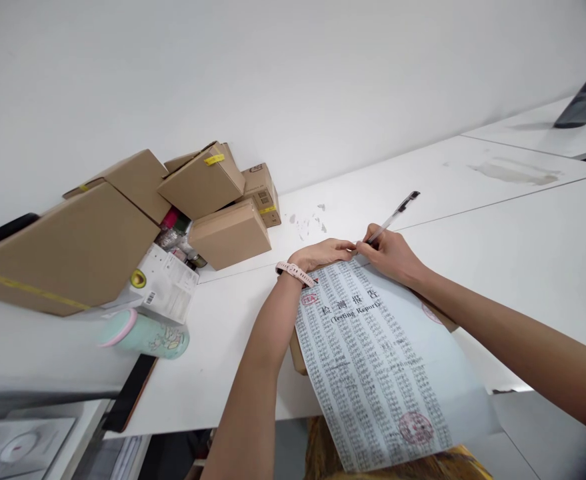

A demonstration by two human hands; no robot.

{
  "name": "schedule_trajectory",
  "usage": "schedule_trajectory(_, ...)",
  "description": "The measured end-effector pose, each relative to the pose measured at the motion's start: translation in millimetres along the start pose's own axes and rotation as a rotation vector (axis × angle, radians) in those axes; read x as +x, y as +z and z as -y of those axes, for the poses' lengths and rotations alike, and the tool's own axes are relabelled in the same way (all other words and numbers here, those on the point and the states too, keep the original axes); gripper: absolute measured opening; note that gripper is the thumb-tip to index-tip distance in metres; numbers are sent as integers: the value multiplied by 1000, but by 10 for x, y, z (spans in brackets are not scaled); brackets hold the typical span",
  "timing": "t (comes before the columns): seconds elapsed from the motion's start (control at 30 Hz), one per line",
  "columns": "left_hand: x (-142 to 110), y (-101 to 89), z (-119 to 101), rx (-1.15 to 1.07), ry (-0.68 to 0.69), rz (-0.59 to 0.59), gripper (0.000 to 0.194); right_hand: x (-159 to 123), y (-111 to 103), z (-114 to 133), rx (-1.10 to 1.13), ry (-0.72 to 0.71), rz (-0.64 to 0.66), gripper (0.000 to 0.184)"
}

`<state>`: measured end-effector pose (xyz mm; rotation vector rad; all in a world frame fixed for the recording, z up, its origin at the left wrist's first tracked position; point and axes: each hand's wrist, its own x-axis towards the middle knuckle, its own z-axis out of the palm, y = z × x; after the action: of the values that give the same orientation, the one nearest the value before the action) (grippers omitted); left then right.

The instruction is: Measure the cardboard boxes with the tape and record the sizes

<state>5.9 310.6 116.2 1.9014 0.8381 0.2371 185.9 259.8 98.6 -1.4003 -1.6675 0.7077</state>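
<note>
My right hand (390, 253) is closed around a pen (393, 217) with a clear barrel and dark end, its tip low at the top of a paper sheet (373, 360). The sheet is headed "Testing Report", carries red stamps and is filled with columns of handwriting. Its lower part hangs past the table's front edge. Flat at the sheet's top left lies my left hand (325, 252), fingers stretched out toward the pen tip, a pink band on the wrist. Beneath the sheet shows the edge of a brown board or box (297, 353); its kind is unclear.
Several cardboard boxes (230, 233) are stacked at the left against the wall. In front of them stand a white box (170, 283) with an avocado picture and a mint bottle (147, 335) with a pink lid. A dark bottle (585, 97) stands at the far right.
</note>
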Motion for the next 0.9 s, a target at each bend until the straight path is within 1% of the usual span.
schedule_trajectory(0.47,17,-1,53,41,15,-13,35,10,10,-27,-13,-8,29,17)
schedule_trajectory(0.77,6,0,12,98,29,-12,35,7,8,-34,-20,-14,37,19)
schedule_trajectory(0.9,-15,1,-17,143,51,-24,36,4,2,-25,-26,-12,22,17)
